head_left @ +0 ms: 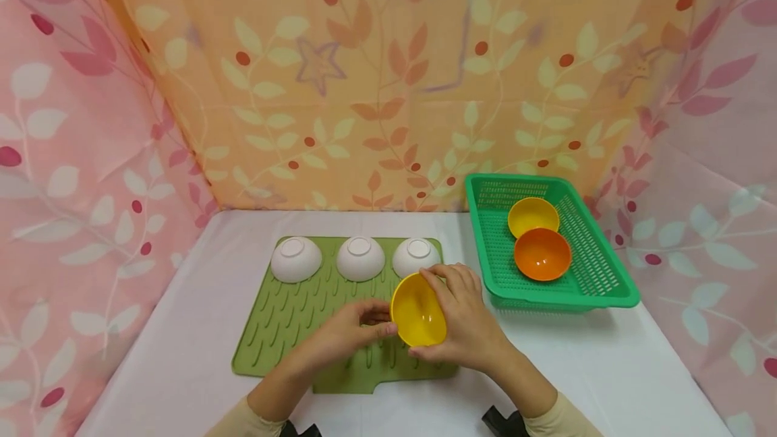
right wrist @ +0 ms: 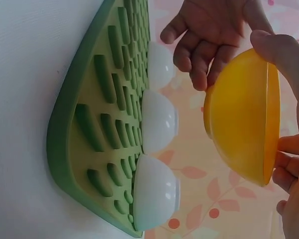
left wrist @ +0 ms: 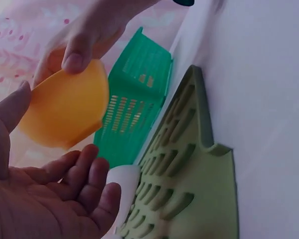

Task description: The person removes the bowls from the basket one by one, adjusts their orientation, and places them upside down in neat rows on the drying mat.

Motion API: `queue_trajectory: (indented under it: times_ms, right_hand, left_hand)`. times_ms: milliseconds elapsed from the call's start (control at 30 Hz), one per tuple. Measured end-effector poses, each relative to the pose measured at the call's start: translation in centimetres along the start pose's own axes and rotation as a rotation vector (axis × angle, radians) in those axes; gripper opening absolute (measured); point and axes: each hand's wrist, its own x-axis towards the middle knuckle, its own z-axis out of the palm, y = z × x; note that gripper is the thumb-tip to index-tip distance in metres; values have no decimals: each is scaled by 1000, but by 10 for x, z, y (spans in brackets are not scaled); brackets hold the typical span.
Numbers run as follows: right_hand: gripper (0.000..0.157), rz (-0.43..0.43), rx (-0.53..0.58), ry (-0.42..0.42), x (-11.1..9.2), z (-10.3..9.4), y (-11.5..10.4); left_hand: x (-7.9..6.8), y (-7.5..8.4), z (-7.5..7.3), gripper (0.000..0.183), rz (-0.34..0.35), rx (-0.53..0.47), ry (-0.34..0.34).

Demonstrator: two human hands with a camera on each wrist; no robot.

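Observation:
My right hand (head_left: 470, 322) grips a yellow bowl (head_left: 419, 315) by its rim, thumb on one side and fingers on the other. The bowl is tipped on its side above the green ridged mat (head_left: 285, 329), its inside toward the head camera. Beside the bowl's outer side is my left hand (head_left: 349, 328), fingers loosely bent and thumb apart, without a grip on it. Three white bowls stand upside down in a row along the mat's back edge: a left one (head_left: 296, 260), a middle one (head_left: 360, 259) and a right one (head_left: 413, 256), partly behind my right hand.
A green plastic basket (head_left: 561, 303) stands at the back right of the white-covered table (head_left: 188, 342). Inside it, an orange bowl (head_left: 543, 258) overlaps another yellow bowl (head_left: 533, 213). Patterned cloth (head_left: 376, 86) closes off the back and both sides.

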Motion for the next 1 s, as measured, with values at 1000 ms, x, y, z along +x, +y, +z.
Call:
queue_trajectory:
  times_ms: [1000]
  right_hand:
    - [91, 660, 546, -240, 8, -30, -15]
  left_hand:
    - [-12, 15, -4, 74, 533, 576, 404]
